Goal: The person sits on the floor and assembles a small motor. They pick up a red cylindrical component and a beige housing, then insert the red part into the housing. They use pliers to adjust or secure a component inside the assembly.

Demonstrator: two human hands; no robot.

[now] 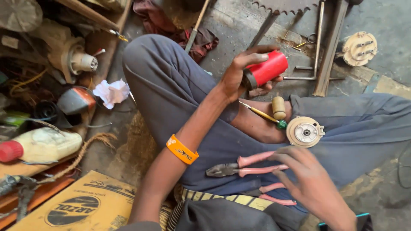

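Our left hand (239, 75) clamped the red cylinder (266, 69); right hand (306, 177), fingers apart, neared pliers (244, 167). Round cap (305, 132) on our thigh looked likely to roll off.

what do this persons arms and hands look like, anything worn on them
Both forearms are bare, with no sleeves and no gloves. The left hand has an orange wristband with dark printing around its forearm. The right hand shows grime on its fingers, and a dark band with a teal edge sits at its wrist.

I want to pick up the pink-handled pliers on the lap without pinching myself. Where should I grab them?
Grip the pliers by both pink handles together, coming from above on the right, where the right hand hovers. The handles point right and lie flat on the lap; the metal nose points left.
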